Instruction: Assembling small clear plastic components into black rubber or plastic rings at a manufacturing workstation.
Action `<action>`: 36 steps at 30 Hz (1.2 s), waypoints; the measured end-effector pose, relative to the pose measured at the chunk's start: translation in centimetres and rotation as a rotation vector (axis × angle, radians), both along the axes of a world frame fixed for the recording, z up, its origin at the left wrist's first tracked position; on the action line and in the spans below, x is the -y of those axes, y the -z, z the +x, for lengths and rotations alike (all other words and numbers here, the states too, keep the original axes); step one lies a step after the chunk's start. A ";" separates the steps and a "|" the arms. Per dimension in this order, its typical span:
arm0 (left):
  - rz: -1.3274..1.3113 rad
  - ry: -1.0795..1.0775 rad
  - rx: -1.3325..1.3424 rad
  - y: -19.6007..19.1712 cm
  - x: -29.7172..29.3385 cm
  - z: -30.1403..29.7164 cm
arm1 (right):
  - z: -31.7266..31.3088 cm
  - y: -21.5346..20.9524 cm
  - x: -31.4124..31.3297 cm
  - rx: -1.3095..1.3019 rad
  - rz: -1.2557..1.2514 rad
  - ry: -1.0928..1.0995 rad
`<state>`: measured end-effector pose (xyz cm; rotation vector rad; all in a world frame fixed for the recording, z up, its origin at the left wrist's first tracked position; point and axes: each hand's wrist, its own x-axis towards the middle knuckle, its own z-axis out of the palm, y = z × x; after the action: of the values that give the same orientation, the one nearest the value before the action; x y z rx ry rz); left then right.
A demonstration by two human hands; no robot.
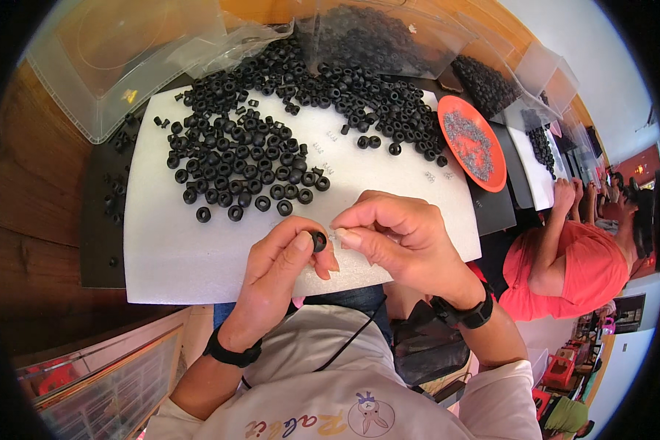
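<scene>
My left hand pinches a small black ring-shaped part between thumb and forefinger, its hole turned toward my right hand. Close beside it, my right hand has thumb and forefinger pressed together on a tiny pale metallic piece, too small to make out its kind. Both hands are held over the near edge of a white foam sheet. Beyond them lies a wide heap of black rings like the one in my left hand. An orange plate at the right holds many small silvery pieces.
Clear plastic bins stand at the back left, and another bin full of black parts is behind the heap. A few small silvery bits lie loose on the foam. To the right, a person in a red shirt sits at the same row of tables.
</scene>
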<state>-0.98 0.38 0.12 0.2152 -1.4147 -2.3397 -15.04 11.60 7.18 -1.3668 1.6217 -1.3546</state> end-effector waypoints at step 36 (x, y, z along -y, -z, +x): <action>0.033 0.022 -0.049 0.1 0.3 0.2 | -9.2 -1.0 7.4 -1.140 0.354 0.093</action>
<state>-0.75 0.08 0.00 0.1513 -1.3627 -2.3709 -24.23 4.23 8.20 -1.9736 2.4674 -0.1803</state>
